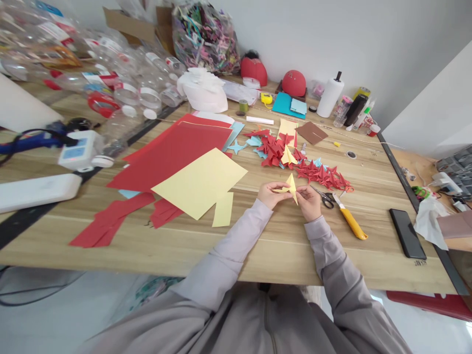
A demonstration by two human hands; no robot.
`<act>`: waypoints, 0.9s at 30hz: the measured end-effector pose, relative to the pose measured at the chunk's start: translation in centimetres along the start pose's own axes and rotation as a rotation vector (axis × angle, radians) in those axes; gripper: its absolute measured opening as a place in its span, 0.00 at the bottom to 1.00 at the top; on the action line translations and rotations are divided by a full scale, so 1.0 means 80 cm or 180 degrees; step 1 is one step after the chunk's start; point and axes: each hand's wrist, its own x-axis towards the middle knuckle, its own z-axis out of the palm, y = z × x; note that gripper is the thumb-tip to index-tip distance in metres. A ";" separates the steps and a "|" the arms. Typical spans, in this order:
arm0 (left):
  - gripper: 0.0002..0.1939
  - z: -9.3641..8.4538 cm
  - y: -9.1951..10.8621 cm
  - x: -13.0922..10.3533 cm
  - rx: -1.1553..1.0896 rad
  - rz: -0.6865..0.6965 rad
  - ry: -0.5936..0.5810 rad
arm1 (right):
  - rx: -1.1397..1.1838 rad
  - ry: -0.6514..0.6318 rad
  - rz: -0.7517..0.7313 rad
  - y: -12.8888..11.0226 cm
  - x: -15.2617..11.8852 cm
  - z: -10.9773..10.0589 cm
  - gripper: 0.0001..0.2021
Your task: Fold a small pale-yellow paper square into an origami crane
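Between my two hands is a folded yellow paper star (291, 187), its points sticking up and down. My left hand (272, 194) pinches it from the left, and my right hand (309, 201) pinches its right side. Just beyond lies a pile of red folded paper stars (275, 151), with another yellow folded piece (288, 156) resting on it. More red stars (322, 176) stretch off to the right. Close to my right hand are black scissors (326, 199) and a yellow utility knife (354, 222). Left of my hands lies a yellow paper sheet (199, 182).
Red paper sheets (173, 152) and cut red strips (106, 221) cover the left of the table. Plastic bottles (129, 88) crowd the far left. A phone (407, 233) lies near the right edge. At the back stand a white roll (331, 97) and red pincushion-like domes (294, 83).
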 end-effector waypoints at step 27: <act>0.19 0.000 0.006 -0.001 -0.0050 -0.0085 0.0041 | -0.0136 -0.0304 0.0021 -0.003 -0.003 -0.005 0.15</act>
